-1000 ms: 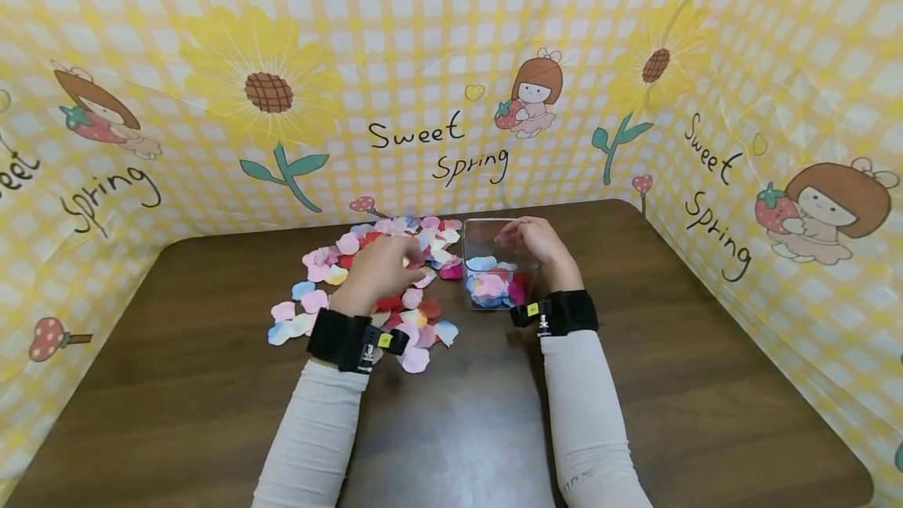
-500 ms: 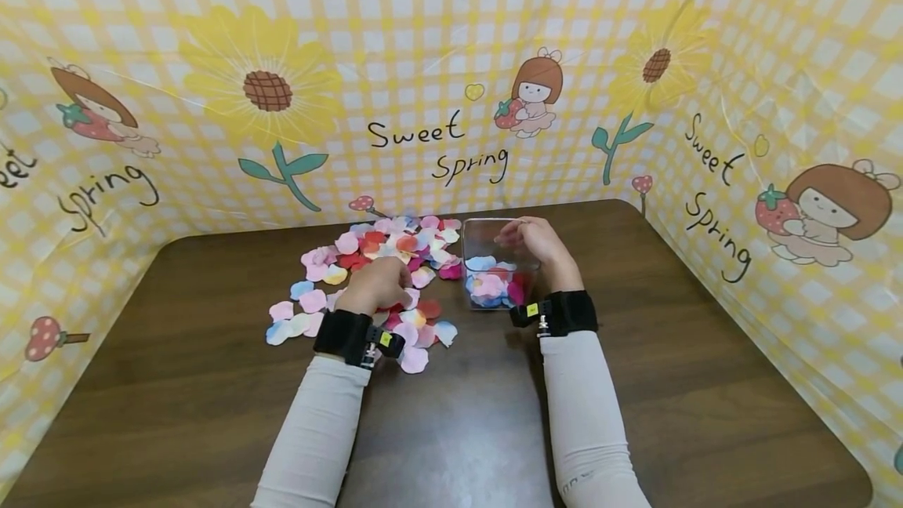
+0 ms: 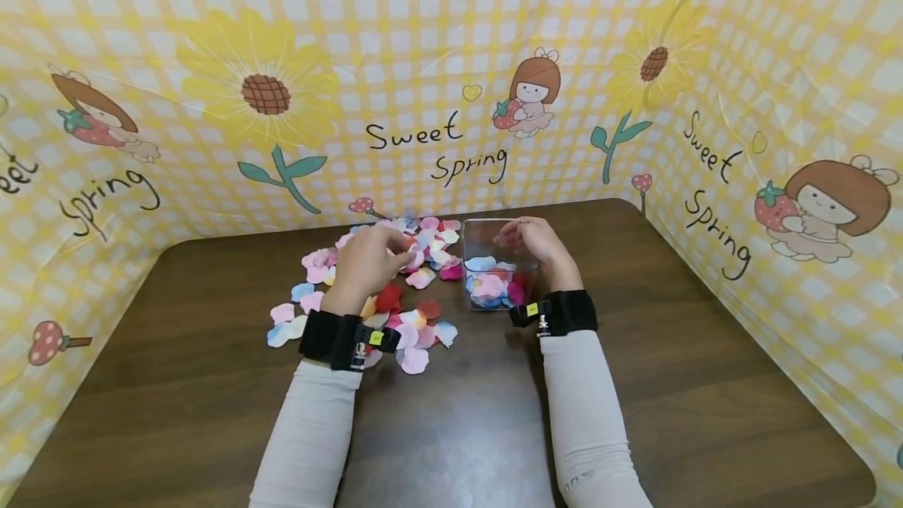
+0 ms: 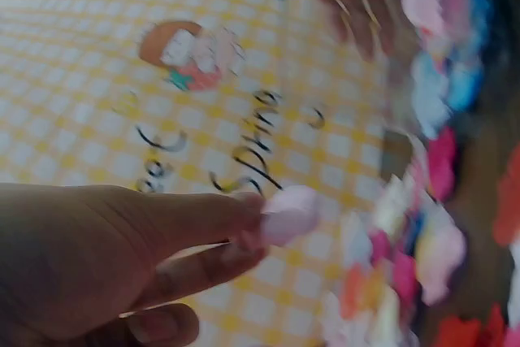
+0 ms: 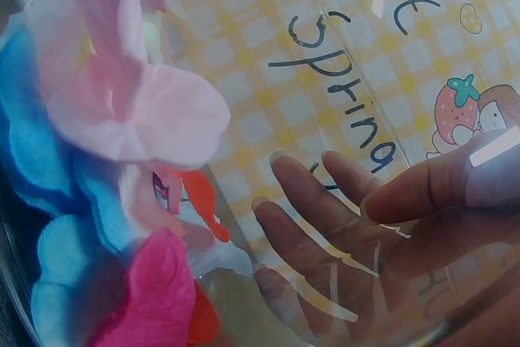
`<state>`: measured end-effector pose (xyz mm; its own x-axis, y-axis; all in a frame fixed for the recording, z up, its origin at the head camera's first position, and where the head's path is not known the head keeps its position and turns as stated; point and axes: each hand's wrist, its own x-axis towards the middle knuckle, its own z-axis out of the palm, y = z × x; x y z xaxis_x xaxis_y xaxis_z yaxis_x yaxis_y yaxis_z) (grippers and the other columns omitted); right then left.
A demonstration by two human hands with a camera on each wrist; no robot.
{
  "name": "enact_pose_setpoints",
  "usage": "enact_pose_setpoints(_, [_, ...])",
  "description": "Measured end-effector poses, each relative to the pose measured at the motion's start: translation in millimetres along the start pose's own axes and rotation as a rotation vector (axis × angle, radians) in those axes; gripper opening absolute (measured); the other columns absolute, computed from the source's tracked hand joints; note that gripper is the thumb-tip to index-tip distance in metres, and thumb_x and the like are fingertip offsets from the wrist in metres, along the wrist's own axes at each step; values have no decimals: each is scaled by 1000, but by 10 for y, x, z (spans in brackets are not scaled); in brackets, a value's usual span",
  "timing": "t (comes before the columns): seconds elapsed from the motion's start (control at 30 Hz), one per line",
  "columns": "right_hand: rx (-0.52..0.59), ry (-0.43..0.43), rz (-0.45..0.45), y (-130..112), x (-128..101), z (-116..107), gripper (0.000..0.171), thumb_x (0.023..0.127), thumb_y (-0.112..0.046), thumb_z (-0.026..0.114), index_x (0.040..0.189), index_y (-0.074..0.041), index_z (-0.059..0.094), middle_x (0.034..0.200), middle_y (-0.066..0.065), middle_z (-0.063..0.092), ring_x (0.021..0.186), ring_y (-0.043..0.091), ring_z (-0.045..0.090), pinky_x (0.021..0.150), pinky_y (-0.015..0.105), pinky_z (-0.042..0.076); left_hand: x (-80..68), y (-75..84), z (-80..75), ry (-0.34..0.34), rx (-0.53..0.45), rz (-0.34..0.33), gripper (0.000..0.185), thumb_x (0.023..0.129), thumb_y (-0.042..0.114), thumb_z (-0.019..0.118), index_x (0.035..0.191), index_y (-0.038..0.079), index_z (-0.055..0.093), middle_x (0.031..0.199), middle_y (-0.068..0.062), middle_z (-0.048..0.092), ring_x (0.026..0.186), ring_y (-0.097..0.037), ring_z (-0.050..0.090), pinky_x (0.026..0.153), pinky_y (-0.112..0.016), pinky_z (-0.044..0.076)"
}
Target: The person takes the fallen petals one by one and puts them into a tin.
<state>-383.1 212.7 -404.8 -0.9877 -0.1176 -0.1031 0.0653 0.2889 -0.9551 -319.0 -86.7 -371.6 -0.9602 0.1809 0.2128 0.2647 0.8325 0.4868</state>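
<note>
My left hand (image 3: pixel 367 261) is raised over the scattered fabric petals (image 3: pixel 423 279). Between its thumb and finger it pinches a pale pink petal (image 4: pixel 291 215), clearest in the left wrist view. A clear plastic box (image 3: pixel 480 220) stands to the right of the pile, its lower part filled with blue, pink and magenta petals (image 3: pixel 488 288). At the box's right rear side is my right hand (image 3: pixel 542 248), fingers loosely bent and close against the wall. Through the clear plastic, the right wrist view shows these fingers (image 5: pixel 305 233) relaxed and slightly spread.
Loose petals (image 3: pixel 414 359) also lie nearer the front, left of the box. The brown wooden table (image 3: pixel 670 382) reaches back to a yellow checked cloth (image 3: pixel 423 69) that hangs behind and along both sides.
My left hand went down to the petals in front, then rose and moved back with a pale pink petal pinched. The right hand and the box stayed in place.
</note>
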Motion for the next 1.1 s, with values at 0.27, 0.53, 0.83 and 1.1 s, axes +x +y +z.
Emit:
enact_pose_setpoints(0.27, [4, 10, -17, -3, -6, -12, 43, 95, -5, 31, 120, 7, 64, 125, 24, 69, 117, 39, 63, 105, 52, 43, -29, 346, 18, 276, -91, 136, 19, 92, 29, 78, 103, 14, 83, 105, -6, 78, 79, -26, 66, 55, -35, 40])
enact_pose_setpoints(0.53, [-2, 0, 5, -2, -7, -6, 43, 97, -5, 31, 123, 7, 63, 126, 23, 69, 117, 37, 63, 103, 49, 45, -43, 615, 482, 279, -31, 245, 23, 98, 27, 71, 115, 15, 80, 100, -4, 78, 73, -23, 64, 53, -31, 39])
enact_pose_setpoints(0.83, [21, 14, -23, -35, 0, -6, 44, 94, -2, 30, 121, 10, 63, 126, 28, 66, 117, 41, 62, 105, 51, 44, 11, 430, 321, 293, -66, 158, 26, 99, 24, 69, 122, 14, 76, 100, -9, 76, 57, -25, 51, 45, -33, 28])
enact_pose_setpoints(1.1, [17, 2, -1, 4, 6, 6, 45, 94, -3, 29, 121, 9, 64, 127, 26, 67, 119, 40, 61, 107, 52, 42, 21, 51, 202, 116, 10, 4, 22, 96, 22, 72, 113, 10, 79, 111, -9, 75, 100, -32, 67, 68, -45, 51])
